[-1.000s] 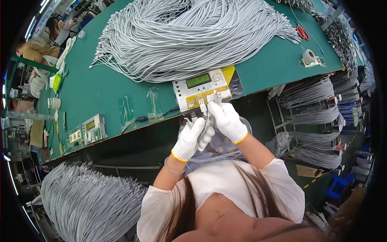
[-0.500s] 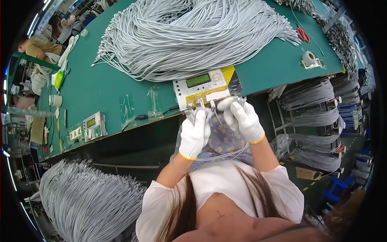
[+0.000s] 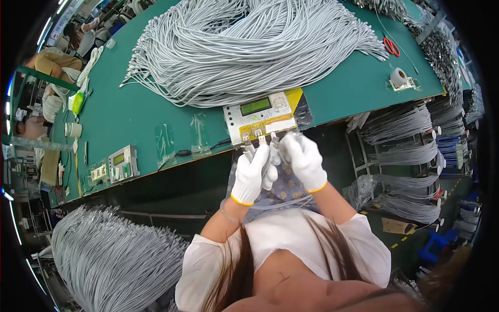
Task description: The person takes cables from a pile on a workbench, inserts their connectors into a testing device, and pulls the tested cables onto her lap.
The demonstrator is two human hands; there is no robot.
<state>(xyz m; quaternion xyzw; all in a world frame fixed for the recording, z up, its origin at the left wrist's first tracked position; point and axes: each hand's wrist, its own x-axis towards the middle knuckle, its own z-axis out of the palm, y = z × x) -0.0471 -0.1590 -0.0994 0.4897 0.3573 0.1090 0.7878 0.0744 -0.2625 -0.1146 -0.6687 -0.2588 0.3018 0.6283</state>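
My left hand (image 3: 250, 177), in a white knit glove, is closed around several grey USB cables. A white USB plug (image 3: 262, 140) points up from its fingers, just short of the port edge of the tester box (image 3: 260, 116). The box has a lit green screen and yellow tape. To the right, my right hand (image 3: 307, 162), gloved too, is curled beside another plug (image 3: 274, 138). Its fingertips are smeared by motion, and what they pinch cannot be made out. Grey cable (image 3: 280, 203) runs across my lap below the hands.
A big heap of grey cables (image 3: 249, 62) covers the back of the green table (image 3: 119, 112). Red scissors (image 3: 391, 47) and a white roll (image 3: 398, 77) lie at the right. A second tester (image 3: 123, 163) sits left. Cable bundles (image 3: 114, 255) hang below the table.
My right hand has moved left and down, closer to the left hand. The white plug now stands clear above my left fingers. A green light shows on the tester.
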